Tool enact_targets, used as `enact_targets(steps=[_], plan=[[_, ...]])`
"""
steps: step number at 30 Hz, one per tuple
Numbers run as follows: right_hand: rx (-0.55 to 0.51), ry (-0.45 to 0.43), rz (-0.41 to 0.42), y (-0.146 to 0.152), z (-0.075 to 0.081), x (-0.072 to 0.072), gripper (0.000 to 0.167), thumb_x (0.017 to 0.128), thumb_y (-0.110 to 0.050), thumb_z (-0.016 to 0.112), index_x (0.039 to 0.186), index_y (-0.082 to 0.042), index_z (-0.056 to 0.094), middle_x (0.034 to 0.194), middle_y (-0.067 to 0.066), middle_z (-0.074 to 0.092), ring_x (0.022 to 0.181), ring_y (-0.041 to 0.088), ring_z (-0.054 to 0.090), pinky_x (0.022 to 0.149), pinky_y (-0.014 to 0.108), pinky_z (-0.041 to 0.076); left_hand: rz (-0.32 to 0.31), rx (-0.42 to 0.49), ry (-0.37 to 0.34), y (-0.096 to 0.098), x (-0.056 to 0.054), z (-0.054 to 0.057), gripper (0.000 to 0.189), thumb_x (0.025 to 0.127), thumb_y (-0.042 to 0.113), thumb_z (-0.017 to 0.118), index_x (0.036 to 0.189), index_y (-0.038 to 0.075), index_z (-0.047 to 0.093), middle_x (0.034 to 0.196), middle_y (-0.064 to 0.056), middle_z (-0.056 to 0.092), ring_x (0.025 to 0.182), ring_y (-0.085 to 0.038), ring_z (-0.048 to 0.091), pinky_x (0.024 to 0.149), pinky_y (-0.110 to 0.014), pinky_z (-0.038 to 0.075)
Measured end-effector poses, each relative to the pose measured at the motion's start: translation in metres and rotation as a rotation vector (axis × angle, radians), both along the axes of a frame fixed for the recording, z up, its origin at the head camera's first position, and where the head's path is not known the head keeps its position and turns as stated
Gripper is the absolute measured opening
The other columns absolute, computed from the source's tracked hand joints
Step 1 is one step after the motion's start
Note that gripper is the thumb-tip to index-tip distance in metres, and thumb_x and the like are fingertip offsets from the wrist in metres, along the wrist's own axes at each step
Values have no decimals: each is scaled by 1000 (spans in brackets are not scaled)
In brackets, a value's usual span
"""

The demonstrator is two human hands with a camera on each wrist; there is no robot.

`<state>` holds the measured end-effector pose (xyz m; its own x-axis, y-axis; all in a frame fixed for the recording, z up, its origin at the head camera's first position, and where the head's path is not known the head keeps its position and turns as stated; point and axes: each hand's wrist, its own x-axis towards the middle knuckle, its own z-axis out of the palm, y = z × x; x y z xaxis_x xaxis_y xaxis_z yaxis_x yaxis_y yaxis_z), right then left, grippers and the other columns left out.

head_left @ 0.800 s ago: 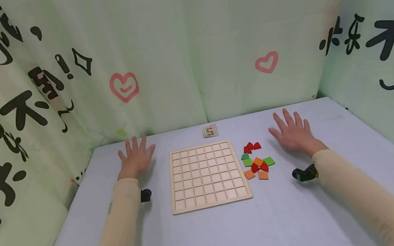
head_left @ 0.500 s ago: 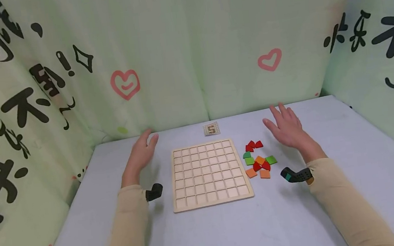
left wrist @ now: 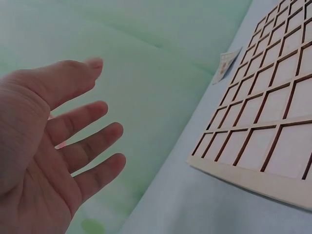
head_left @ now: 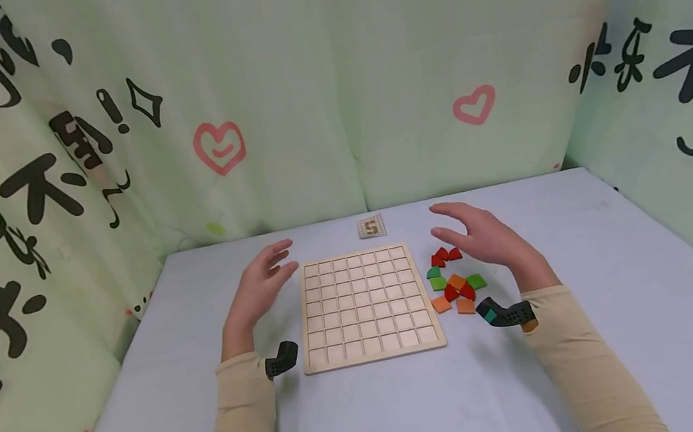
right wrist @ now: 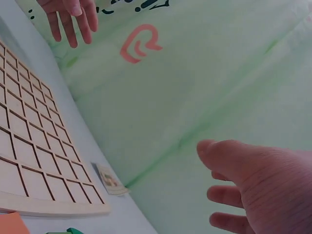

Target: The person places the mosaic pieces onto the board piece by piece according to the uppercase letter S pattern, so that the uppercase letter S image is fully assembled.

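Note:
A wooden grid board (head_left: 366, 306) lies in the middle of the table, its square cells bare. My left hand (head_left: 260, 286) is raised beside the board's far left corner, fingers loosely bent and holding nothing; the left wrist view shows the bare palm (left wrist: 44, 165). Above the far right side hovers my right hand (head_left: 483, 232), thumb and fingers apart with nothing between them. Below and beside it lies a loose group of small flat pieces: red ones (head_left: 455, 254), green ones (head_left: 476, 281) and orange ones (head_left: 466, 306). In the right wrist view an orange piece (right wrist: 13, 223) shows at the lower left.
A small patterned card (head_left: 371, 227) lies behind the board near the table's back edge. Pale green curtains (head_left: 281, 95) with writing and hearts enclose the white table (head_left: 369, 413) at the back and sides. Each wrist wears a black camera mount (head_left: 507, 313).
Both hands have risen from spread, palm-down poses near the table's back and swung inward toward the board, palms turning to face each other. The board, card and pieces lie as before.

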<state>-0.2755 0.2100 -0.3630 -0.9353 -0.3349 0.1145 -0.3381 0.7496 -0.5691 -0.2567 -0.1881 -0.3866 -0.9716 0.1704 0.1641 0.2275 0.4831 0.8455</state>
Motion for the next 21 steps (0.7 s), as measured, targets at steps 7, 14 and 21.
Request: enact_targets(steps=[7, 14, 21], plan=[[33, -29, 69, -6, -13, -2, 57, 99, -31, 63, 147, -4, 49, 151, 20, 48, 138, 41, 43, 109, 61, 43, -52, -118, -35, -4, -4, -14, 52, 96, 14, 66, 143, 0, 50, 152, -19, 48, 142, -37, 44, 117, -48, 39], [41, -47, 57, -4, -17, -2, 54, 98, -30, 64, 144, -3, 52, 146, 21, 52, 133, 42, 47, 105, 60, 47, -103, -234, -120, -8, -4, -29, 45, 91, 12, 71, 133, -1, 60, 150, -19, 50, 141, -39, 44, 117, -51, 38], [43, -72, 51, -1, -18, -1, 51, 99, -29, 62, 142, -3, 54, 145, 21, 53, 133, 43, 47, 106, 59, 47, -109, -309, -150, -7, -3, -37, 43, 88, 13, 73, 128, 0, 64, 152, -18, 48, 146, -39, 36, 122, -53, 28]])
